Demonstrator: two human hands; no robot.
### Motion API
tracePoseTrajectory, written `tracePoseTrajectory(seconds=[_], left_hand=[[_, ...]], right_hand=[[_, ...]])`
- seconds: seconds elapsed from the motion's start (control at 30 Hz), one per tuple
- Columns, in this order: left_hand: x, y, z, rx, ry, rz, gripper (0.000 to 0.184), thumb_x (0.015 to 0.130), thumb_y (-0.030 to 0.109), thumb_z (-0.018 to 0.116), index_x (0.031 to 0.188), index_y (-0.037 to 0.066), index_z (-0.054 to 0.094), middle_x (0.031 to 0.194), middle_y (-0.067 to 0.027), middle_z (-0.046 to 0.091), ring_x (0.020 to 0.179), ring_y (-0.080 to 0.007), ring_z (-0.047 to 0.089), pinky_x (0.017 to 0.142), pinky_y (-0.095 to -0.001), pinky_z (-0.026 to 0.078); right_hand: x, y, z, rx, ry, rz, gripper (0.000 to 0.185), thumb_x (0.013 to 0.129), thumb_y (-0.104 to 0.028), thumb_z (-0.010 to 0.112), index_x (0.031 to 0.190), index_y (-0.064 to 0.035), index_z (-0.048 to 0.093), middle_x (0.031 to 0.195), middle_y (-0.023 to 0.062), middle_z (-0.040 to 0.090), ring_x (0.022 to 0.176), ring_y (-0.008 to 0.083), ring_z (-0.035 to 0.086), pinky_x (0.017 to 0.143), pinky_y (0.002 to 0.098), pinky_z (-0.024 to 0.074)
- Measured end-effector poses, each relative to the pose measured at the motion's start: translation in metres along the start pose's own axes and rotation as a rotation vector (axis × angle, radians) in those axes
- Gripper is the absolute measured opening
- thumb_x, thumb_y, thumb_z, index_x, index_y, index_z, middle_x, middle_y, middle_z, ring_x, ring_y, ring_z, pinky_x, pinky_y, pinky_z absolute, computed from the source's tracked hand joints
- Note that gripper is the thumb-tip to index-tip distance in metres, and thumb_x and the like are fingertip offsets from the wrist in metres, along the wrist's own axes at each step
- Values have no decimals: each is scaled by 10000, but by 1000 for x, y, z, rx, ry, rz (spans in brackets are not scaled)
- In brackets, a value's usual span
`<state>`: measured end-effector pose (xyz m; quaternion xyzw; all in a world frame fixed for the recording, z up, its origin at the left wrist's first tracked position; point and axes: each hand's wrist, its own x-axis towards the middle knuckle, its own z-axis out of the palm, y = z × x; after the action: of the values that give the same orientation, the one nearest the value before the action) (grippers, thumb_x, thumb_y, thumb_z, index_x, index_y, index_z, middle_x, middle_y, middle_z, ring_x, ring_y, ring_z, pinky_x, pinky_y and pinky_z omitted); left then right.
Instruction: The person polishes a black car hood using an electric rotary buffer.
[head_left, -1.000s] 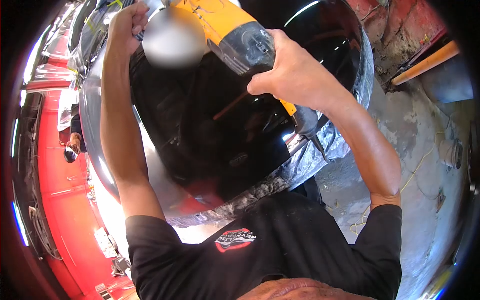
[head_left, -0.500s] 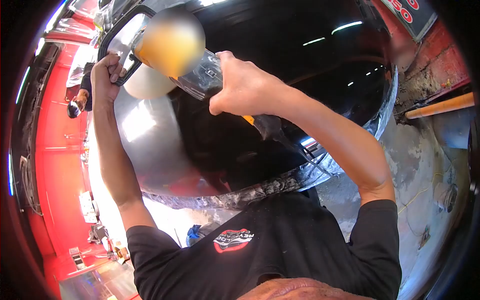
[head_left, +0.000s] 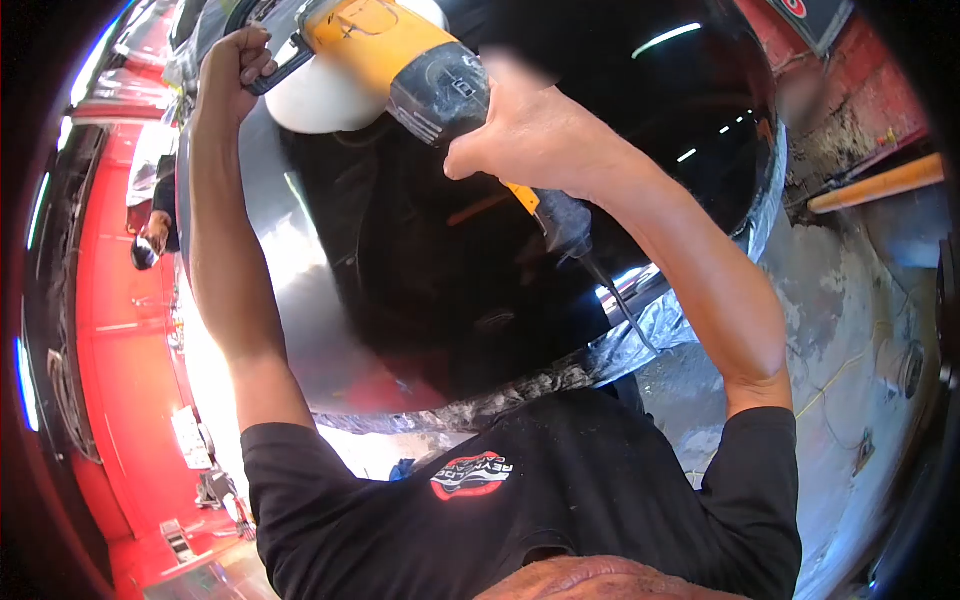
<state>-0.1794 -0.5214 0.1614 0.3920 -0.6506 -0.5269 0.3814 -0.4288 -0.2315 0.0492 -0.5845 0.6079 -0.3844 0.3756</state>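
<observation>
A yellow and black power polisher (head_left: 385, 50) lies over a glossy black car panel (head_left: 440, 290). Its round white pad (head_left: 325, 98) rests against the panel near the top. My right hand (head_left: 530, 130) is wrapped round the tool's dark rear body, thumb on the near side. The black loop handle (head_left: 288, 68) at the tool's front is gripped by my left hand (head_left: 240, 68), fingers curled round it. From the tool's rear end a dark cord (head_left: 620, 300) hangs toward the panel's near edge.
Crumpled plastic sheeting (head_left: 665, 320) lines the panel's near and right edges. An orange pole (head_left: 880, 185) juts in at the right, above the grey floor (head_left: 760, 370). Another person (head_left: 158, 235) is at the far left, before a red surface (head_left: 120, 400).
Over the last second the view shifted left and back partway. Since half a second ago the polisher, with both hands on it, has moved up in the view. Both grips stay the same.
</observation>
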Motion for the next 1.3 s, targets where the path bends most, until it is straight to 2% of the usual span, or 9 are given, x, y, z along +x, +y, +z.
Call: tracePoseTrajectory(seconds=[0.27,0.4,0.5,0.67,0.7,0.73,0.97,1.07,1.3], left_hand=[[92,-9,68,-2,-196,49,146,892,59,590,758,105,556,574,55,372,437,-77,315,500,-282,368],[68,3,134,122,-159,145,239,820,87,565,624,175,461,525,53,364,411,-94,303,459,-299,369],[76,2,130,106,-148,140,233,817,82,563,627,169,459,526,59,354,396,-99,273,454,-296,349],[63,-6,62,41,-36,36,214,826,114,574,643,169,477,526,55,357,396,-100,290,474,-298,383],[61,-12,37,-1,-33,21,209,829,124,574,647,170,482,525,53,360,395,-101,296,478,-300,391],[58,-16,8,-28,-13,10,174,865,99,582,709,141,517,551,54,373,408,-90,297,494,-290,381],[-59,-14,-77,-73,193,7,122,901,26,583,792,80,576,588,55,376,435,-69,297,528,-268,378],[-92,-16,-108,-36,251,16,110,905,26,575,816,90,578,606,61,384,432,-62,302,519,-259,371],[-109,-10,-112,-31,270,7,148,899,25,596,775,97,559,596,55,372,435,-69,317,515,-267,385]], right_hand=[[-15,47,-42,8,234,25,810,716,-276,812,1365,60,463,1169,269,637,1059,361,683,918,401,566],[-24,37,-62,238,241,23,586,713,-114,812,1199,62,536,781,93,643,662,173,642,632,307,537],[-33,10,-81,303,129,95,682,709,-148,798,1254,87,462,981,123,604,831,194,614,765,306,534],[12,40,-29,168,208,-129,555,718,-96,807,1180,58,540,755,83,638,618,155,622,593,293,519],[18,33,-21,169,173,-112,548,715,-92,808,1168,56,539,767,84,638,634,159,623,608,294,522],[22,24,-15,101,119,-105,669,681,-222,841,1190,119,572,1024,258,672,935,334,695,862,395,560],[39,-37,51,-115,-123,-75,868,771,-269,811,1446,64,378,1207,275,638,1092,357,689,908,419,588],[41,-53,71,-24,-203,-45,867,684,-213,819,1397,92,430,1136,246,648,1083,321,659,948,363,536],[43,-56,77,-122,-217,-112,902,742,-272,823,1444,77,377,1189,282,640,1077,353,693,886,402,595]])
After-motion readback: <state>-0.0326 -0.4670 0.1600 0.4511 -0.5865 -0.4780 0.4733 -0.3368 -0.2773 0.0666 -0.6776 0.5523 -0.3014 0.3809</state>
